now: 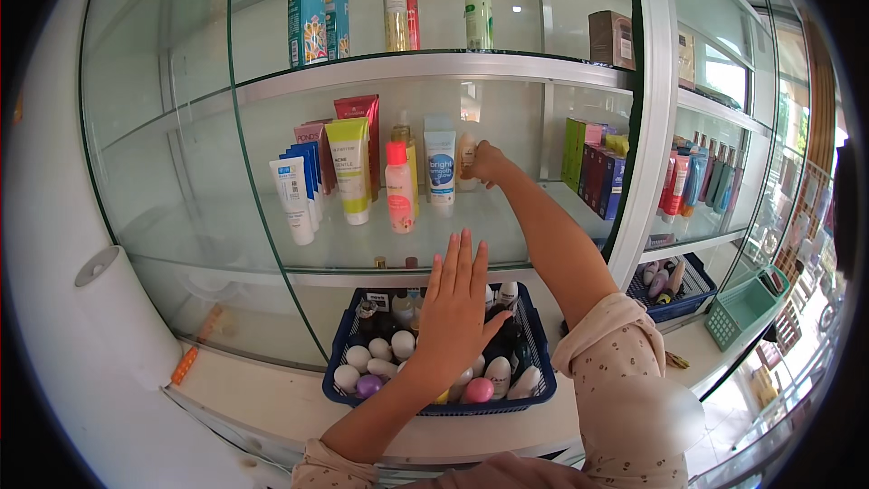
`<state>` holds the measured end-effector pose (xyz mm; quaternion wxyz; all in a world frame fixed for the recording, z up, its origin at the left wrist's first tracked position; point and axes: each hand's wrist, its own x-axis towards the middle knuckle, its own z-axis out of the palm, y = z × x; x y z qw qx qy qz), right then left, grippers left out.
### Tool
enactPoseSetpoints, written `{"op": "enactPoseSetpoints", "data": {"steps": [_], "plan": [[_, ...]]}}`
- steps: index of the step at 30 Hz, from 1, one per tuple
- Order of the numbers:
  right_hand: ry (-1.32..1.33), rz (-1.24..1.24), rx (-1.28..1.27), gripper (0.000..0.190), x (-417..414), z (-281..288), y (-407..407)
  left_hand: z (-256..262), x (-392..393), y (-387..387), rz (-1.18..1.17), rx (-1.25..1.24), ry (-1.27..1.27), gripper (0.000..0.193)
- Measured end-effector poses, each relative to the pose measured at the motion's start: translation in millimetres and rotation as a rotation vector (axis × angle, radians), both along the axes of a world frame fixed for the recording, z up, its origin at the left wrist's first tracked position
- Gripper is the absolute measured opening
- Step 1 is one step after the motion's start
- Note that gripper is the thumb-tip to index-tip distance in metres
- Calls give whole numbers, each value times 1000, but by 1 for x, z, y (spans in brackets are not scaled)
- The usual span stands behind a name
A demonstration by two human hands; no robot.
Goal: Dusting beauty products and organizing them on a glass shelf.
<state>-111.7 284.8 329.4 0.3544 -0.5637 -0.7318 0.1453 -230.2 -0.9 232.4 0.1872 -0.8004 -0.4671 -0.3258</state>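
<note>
On the middle glass shelf, my right hand (493,164) grips a small beige bottle (467,155) from its right side. My fingers cover part of that bottle. Just left of it stands a white and blue tube (440,166). My left hand (456,316) holds nothing, its fingers spread above a navy plastic basket (333,380). White round-capped bottles (403,345) fill much of this basket, along with a purple cap (369,386) and a pink cap (479,390). My left forearm hides some of the contents.
A pink bottle (400,193), a lime-green tube (349,176) and white tubes (294,204) stand left on the shelf. Boxes (601,180) sit at its right. Spray cans (307,13) occupy the upper shelf. A sliding glass pane's edge (261,183) and a metal post (648,115) flank the opening.
</note>
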Motion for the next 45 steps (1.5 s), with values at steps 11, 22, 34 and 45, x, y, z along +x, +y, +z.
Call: {"op": "enactPoseSetpoints", "data": {"steps": [11,22,34,45], "plan": [[-233,-50,51,72,1,-10,10,0,0,-1,-10,5,4,87],[-285,-64,80,74,2,-13,10,0,0,0,-11,10,14,86],[-594,24,26,55,7,4,-13,-1,-1,1,-17,28,-4,88],[-869,-11,141,27,11,-10,-88,-1,1,2,-34,35,-49,84]]}}
